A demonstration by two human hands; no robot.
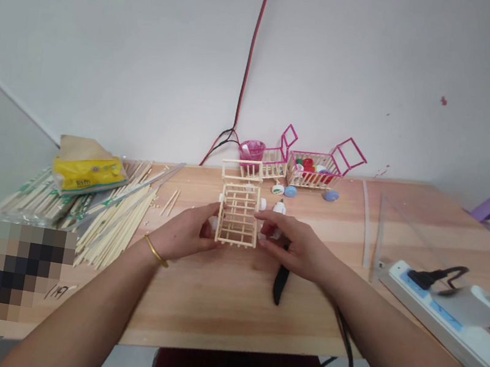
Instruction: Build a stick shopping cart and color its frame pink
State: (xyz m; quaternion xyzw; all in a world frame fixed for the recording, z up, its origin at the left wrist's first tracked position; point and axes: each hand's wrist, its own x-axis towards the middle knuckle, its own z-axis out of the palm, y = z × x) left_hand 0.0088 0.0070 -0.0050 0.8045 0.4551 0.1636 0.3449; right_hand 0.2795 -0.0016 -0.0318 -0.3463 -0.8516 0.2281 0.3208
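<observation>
A miniature shopping cart (239,213) of pale wooden sticks is between my hands in the middle of the table. My left hand (189,227) pinches its left side near the front, thumb and fingers around a partly hidden white wheel. On the other side, my right hand (293,244) grips the right front corner in the same way. White round caps form its wheels, one of them (263,203) showing at the back right. Just behind my right hand stands a small white bottle (280,206). A black curved handle (279,285) sticks out below that hand, its other end hidden.
Two finished stick carts with magenta trim, one (315,168) loaded with small colourful items, stand by the wall beside a pink cup (251,150). Loose sticks (120,223) and a yellow packet (88,174) lie left. A power strip (442,314) and clear rulers are at right.
</observation>
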